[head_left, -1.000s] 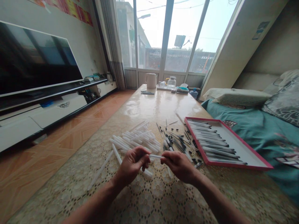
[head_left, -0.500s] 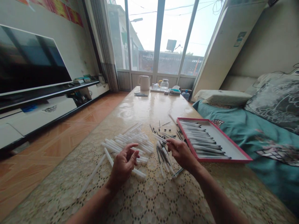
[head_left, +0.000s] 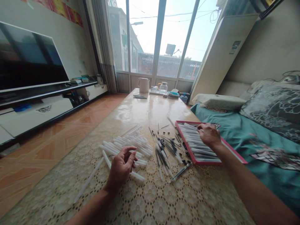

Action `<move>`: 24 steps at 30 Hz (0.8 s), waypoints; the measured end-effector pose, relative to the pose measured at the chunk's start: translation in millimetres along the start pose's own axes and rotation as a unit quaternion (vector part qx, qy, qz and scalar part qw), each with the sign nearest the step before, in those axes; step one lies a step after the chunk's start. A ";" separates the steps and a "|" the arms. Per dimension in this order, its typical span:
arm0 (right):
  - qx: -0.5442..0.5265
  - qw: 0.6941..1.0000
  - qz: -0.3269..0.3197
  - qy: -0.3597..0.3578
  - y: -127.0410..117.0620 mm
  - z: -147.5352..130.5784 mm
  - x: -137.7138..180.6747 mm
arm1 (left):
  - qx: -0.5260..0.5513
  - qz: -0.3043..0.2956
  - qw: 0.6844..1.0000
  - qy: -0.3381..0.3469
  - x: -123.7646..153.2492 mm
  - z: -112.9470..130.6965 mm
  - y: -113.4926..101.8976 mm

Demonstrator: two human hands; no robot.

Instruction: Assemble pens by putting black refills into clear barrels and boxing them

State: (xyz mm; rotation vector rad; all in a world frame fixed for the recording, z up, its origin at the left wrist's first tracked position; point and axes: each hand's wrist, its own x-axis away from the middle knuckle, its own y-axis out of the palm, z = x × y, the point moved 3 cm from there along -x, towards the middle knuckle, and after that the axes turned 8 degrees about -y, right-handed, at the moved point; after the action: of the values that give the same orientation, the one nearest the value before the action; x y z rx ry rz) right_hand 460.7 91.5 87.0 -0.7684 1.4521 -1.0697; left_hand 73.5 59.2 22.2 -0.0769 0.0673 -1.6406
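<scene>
Right-hand fingers (head_left: 202, 126): tips drawn together over the pink-rimmed box (head_left: 206, 162); cannot tell whether they pinch a pen
Left-hand fingers (head_left: 127, 149): loosely curled, thumb and forefinger apart, nothing visible between them
Pens (head_left: 199, 146): lying in a close row inside the box, below the right fingertips and nearer the wearer; a careless touch could roll one across its neighbours
Box edge: crossed by the right forearm (head_left: 243, 181); a dropped wrist could push the box askew
White tubes (head_left: 139, 142): heaped just beyond the left fingers; brushing knuckles could scatter them
Dark refills (head_left: 165, 158): loose between both sets of fingers; a low sweep could tangle them
Black caps (head_left: 168, 133): small, beyond those refills; if knocked, easily lost
</scene>
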 end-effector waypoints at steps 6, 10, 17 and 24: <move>0.054 0.998 -0.030 -0.026 40.3 17.7 -17.7 | -0.005 0.017 1.000 -0.005 -0.2 0.2 -3.0; 0.071 0.996 -0.040 -0.044 60.2 16.9 -38.8 | -0.007 0.031 0.999 -0.009 -1.3 -2.7 -5.3; 0.066 0.995 -0.037 -0.061 84.6 4.5 -76.9 | -0.010 0.039 0.999 -0.018 -3.3 -5.5 -7.4; 0.010 0.997 -0.003 -0.077 88.6 3.4 -81.3 | -0.012 0.051 0.998 -0.026 -3.0 -6.0 -8.4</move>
State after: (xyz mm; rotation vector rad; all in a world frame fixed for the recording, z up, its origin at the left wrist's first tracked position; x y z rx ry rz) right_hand 486.8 197.9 37.2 -0.8231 1.3080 -1.0058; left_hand 64.9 62.7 16.9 -0.1326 0.0511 -1.5346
